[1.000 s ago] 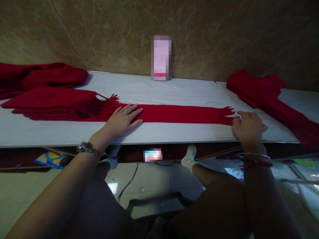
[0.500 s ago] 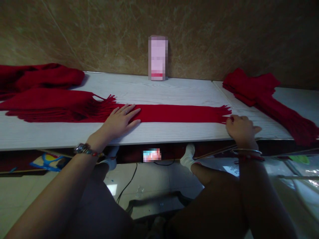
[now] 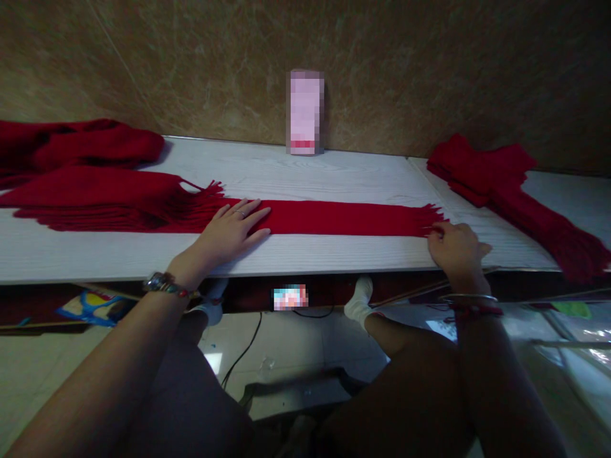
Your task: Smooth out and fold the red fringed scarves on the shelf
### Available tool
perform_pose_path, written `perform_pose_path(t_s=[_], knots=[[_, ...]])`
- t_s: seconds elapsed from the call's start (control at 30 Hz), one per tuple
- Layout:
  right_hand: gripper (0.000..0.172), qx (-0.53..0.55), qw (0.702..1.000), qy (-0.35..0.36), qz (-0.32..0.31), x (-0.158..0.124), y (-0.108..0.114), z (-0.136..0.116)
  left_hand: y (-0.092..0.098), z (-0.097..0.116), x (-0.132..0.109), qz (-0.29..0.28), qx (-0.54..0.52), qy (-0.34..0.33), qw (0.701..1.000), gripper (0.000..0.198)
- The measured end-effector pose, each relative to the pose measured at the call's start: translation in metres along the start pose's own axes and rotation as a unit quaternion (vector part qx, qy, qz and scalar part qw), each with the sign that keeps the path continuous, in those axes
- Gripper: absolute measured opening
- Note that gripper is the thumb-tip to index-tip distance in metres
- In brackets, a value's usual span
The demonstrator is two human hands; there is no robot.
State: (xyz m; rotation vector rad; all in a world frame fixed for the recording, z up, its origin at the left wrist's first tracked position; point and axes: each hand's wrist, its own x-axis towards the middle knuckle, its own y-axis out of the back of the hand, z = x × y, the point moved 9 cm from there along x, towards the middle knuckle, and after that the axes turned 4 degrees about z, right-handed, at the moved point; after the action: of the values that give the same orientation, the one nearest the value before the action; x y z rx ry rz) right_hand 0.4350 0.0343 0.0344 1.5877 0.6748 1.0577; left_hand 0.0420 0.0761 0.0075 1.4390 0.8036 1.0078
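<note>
A red fringed scarf (image 3: 334, 217) lies flat in a narrow strip along the white table. My left hand (image 3: 238, 222) rests on its left part, palm down with the fingers spread. At the right end, my right hand (image 3: 456, 248) has its fingers pinched at the near corner of the fringe; the fingertips are partly hidden. To the left, a stack of folded red scarves (image 3: 105, 197) lies with its fringe reaching close to my left hand, over the strip's left end.
Another bunched red cloth (image 3: 95, 146) lies behind the stack. More red scarves (image 3: 501, 178) sit at the right, fringe hanging toward the near edge. A blurred pink object (image 3: 304, 114) stands against the marbled wall (image 3: 214, 70). Below the table (image 3: 315, 254) is a lit screen (image 3: 289, 297).
My right hand has shifted slightly left along the fringe, and fewer strands stand apart near it. My left hand stays in place on the scarf.
</note>
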Motion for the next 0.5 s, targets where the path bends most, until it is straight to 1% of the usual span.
perform_pose_path(t_s=[0.07, 0.13, 0.2, 0.23, 0.3, 0.37, 0.43, 0.5], knots=[[0.039, 0.021, 0.999, -0.034, 0.028, 0.005, 0.006, 0.010, 0.001, 0.001, 0.000, 0.002, 0.004, -0.001, 1.000, 0.057], [0.039, 0.064, 0.994, -0.039, 0.075, 0.010, 0.014, 0.008, 0.001, 0.002, 0.000, 0.002, 0.008, 0.001, 1.000, 0.056], [0.040, 0.118, 0.987, 0.004, 0.107, 0.014, 0.017, -0.008, 0.001, 0.002, 0.000, -0.002, 0.009, 0.005, 1.000, 0.056], [0.040, 0.140, 0.984, 0.037, 0.107, 0.016, 0.015, -0.020, 0.001, 0.002, 0.000, -0.003, 0.008, 0.006, 1.000, 0.056], [0.041, 0.161, 0.978, 0.112, 0.068, 0.020, 0.004, -0.046, 0.002, 0.002, 0.000, 0.000, 0.005, 0.006, 1.000, 0.056], [0.040, 0.159, 0.975, 0.158, 0.009, 0.023, -0.013, -0.062, 0.003, 0.002, -0.001, 0.002, 0.002, 0.006, 1.000, 0.056], [0.040, 0.150, 0.974, 0.168, -0.032, 0.027, -0.026, -0.064, 0.002, 0.002, -0.001, 0.000, 0.000, 0.005, 1.000, 0.057], [0.041, 0.138, 0.979, 0.148, -0.038, 0.033, -0.033, -0.054, 0.002, 0.002, -0.001, -0.002, -0.003, 0.002, 1.000, 0.057]])
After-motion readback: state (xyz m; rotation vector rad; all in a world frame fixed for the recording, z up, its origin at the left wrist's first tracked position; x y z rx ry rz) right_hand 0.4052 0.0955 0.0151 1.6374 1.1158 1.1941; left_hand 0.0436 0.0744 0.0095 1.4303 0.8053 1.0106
